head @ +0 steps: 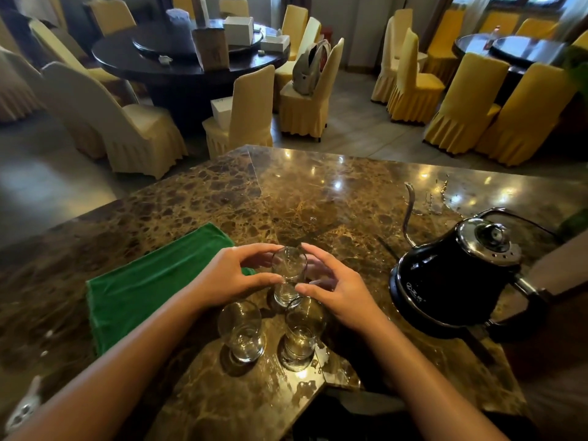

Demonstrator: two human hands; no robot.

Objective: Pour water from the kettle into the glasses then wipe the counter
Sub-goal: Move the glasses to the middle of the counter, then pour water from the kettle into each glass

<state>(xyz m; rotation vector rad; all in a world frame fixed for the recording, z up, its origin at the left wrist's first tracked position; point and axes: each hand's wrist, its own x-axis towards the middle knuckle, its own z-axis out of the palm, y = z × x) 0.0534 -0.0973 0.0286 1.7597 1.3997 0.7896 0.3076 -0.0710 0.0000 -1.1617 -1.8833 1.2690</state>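
Head view: both hands cup the far glass (289, 275) at frame centre.
Left hand (229, 275) and right hand (337, 291) curl around it; kettle (458, 275) right, green cloth (152, 281) left, on the counter (318, 192).

text: white logo mark on black kettle (445, 281) lower body, near base | legibility: too blurred and small, characters can't be made out | other text: dark printing on brown board (211, 47) on far round table, unreadable
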